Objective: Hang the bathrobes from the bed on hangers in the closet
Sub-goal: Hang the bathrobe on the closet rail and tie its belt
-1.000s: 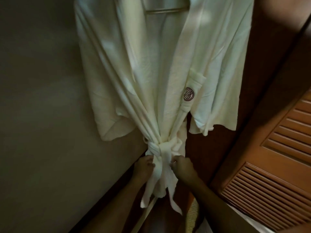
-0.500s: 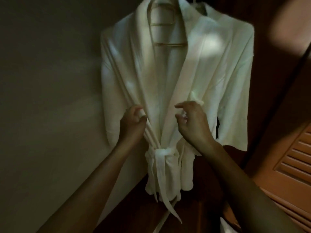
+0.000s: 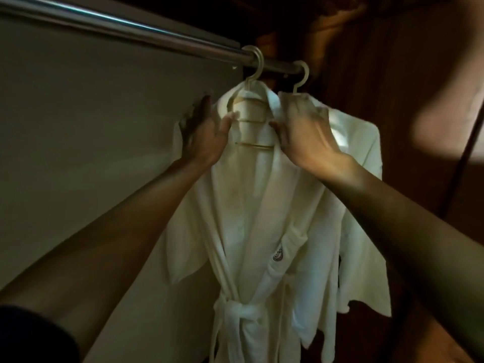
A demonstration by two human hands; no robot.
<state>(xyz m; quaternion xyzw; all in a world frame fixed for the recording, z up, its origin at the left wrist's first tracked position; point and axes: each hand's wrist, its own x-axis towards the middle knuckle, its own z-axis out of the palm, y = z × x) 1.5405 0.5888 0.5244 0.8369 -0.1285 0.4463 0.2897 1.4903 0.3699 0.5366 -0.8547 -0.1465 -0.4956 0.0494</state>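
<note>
A white bathrobe (image 3: 251, 210) hangs on a pale hanger (image 3: 255, 64) hooked over the closet rod (image 3: 131, 30); its belt (image 3: 235, 314) is tied at the waist. Behind it to the right, a second white bathrobe (image 3: 361, 158) hangs on another hanger (image 3: 301, 77). My left hand (image 3: 204, 134) holds the front robe's left shoulder, with the thumb on the collar and the fingers reaching up behind the cloth. My right hand (image 3: 306, 134) grips the right side of the collar, with fingers over the shoulder and the thumb on the lapel.
A plain grey closet wall (image 3: 91, 127) runs along the left, close behind the robe. Dark wooden panelling (image 3: 392, 87) fills the back and right. A blurred pale patch (image 3: 450, 113) shows at the right edge.
Both hands have risen from the belt knot, past the lapels, to the collar by the hanger. My view has tilted up, so the rod and both hanger hooks now show.
</note>
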